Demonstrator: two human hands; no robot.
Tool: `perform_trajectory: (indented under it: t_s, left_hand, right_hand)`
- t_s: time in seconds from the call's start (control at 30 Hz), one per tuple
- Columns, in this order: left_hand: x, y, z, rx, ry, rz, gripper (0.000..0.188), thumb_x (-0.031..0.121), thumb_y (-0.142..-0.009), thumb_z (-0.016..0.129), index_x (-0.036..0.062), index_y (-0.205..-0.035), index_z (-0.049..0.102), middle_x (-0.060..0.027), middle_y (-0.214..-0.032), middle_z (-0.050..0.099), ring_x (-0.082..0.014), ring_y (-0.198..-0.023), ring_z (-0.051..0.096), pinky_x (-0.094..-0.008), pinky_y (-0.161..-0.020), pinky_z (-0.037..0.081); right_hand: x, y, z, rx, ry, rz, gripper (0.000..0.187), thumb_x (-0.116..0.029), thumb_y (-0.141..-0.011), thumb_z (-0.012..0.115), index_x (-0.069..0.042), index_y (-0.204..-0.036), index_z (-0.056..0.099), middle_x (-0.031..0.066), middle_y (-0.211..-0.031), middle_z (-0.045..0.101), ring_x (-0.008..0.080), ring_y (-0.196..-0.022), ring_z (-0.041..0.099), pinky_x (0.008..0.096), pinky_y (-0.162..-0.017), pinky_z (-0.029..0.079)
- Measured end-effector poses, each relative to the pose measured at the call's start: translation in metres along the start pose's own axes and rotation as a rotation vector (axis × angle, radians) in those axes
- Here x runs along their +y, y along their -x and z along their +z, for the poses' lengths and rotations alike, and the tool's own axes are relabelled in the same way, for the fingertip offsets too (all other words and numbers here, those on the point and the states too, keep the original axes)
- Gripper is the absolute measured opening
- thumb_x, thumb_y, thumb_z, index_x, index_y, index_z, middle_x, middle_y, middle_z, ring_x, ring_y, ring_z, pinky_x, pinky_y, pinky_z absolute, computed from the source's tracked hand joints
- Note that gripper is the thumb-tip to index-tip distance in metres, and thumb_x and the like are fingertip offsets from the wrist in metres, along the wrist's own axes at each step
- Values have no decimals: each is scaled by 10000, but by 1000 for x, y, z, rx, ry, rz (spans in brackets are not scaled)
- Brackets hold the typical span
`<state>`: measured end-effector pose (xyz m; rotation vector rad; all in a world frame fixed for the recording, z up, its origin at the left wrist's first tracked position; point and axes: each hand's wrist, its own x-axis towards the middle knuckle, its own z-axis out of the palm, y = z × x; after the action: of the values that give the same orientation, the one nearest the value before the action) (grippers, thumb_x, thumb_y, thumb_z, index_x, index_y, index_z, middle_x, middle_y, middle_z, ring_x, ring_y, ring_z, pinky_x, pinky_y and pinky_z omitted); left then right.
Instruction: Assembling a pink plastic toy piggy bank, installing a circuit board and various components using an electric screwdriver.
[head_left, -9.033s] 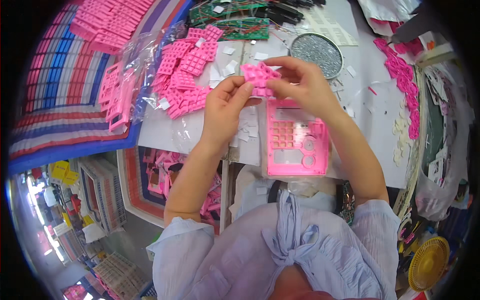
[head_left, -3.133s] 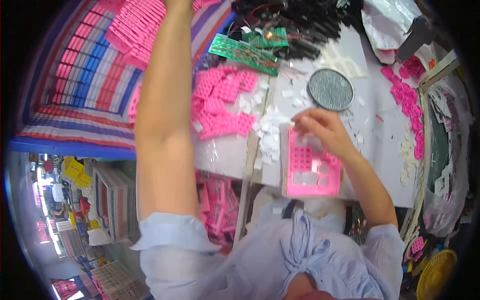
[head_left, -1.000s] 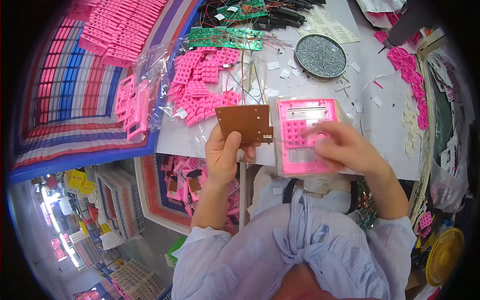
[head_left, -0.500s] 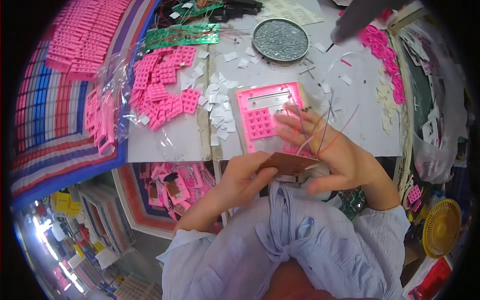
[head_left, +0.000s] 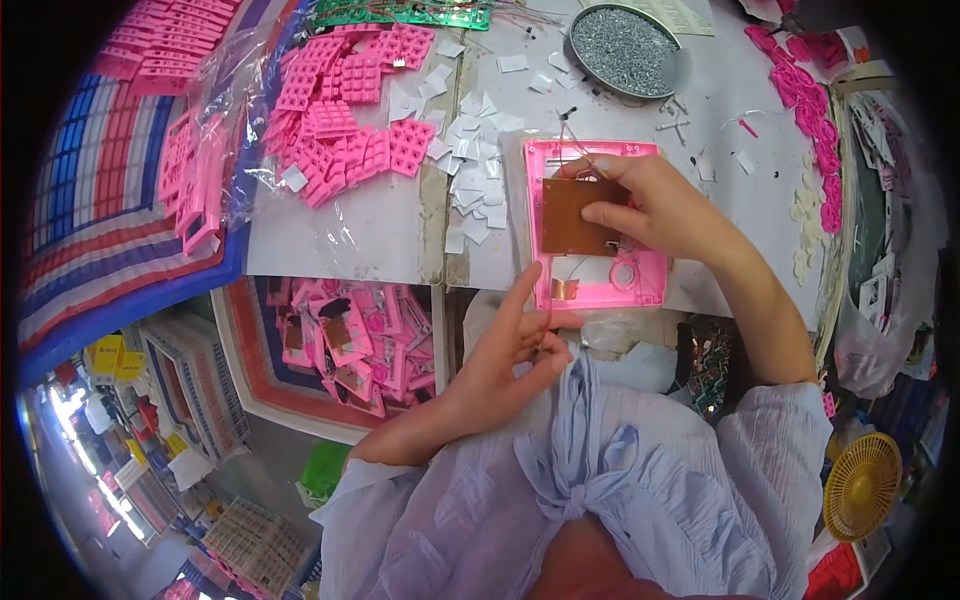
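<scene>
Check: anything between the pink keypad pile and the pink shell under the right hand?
Head view: loose white paper squares lie scattered between the pink keypad pile and the pink shell, across the table seam.

The right hand [head_left: 668, 210] covers the right edge of the brown rectangular circuit board [head_left: 578, 215], concealing the grip. The green circuit boards [head_left: 400, 12] and round metal tray of screws [head_left: 625, 40] are cropped at the top edge. Individual screws are indistinguishable.
</scene>
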<state>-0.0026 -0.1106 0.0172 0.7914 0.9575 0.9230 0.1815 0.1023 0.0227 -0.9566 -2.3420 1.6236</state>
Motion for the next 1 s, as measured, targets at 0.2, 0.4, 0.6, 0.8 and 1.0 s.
perform_trajectory:
  t_s: [0.2,0.4,0.6,0.8,1.0]
  left_hand:
    - [32,12,-22,100,-847,-34,775,97,-884,740,51,-1551,350,-161,-1103,703,-255,-984,688,-360,-858,534]
    - [46,-16,-39,321,-1184,383,557,113,-851,778,9,-1348,548,-149,-1003,692,-276,-884,680,-371,-781,531]
    - [46,-48,-33,362,-1095,312,463,100,-857,764,6,-1254,544,-108,-953,655,-206,-785,631,-331,-713,526]
    - [43,-51,-40,402,-1060,289,402,31,-867,695,10,-1233,532,-93,-947,655,-162,-752,618,-304,-681,523]
    - [35,-52,-45,376,-1052,431,359,42,-845,679,29,-1184,561,-90,-911,634,-234,-710,609,-373,-651,503]
  right_hand:
    - [-6,-8,2,38,307,16,374,-131,-876,720,-38,-1230,645,183,-958,728,326,-869,703,404,-795,545]
    - [-9,-5,9,110,330,6,368,-69,-874,724,-49,-1232,643,174,-914,719,266,-781,710,368,-721,549]
    - [-11,-4,6,103,335,3,375,-136,-873,710,-19,-1216,615,197,-935,730,382,-903,704,449,-810,545]
    - [-10,-7,4,44,398,-62,399,-128,-875,700,-20,-1243,589,191,-924,730,383,-888,701,462,-795,541]
    - [-10,-5,7,76,365,-35,396,-136,-871,705,-15,-1234,604,199,-957,727,384,-905,698,462,-803,540]
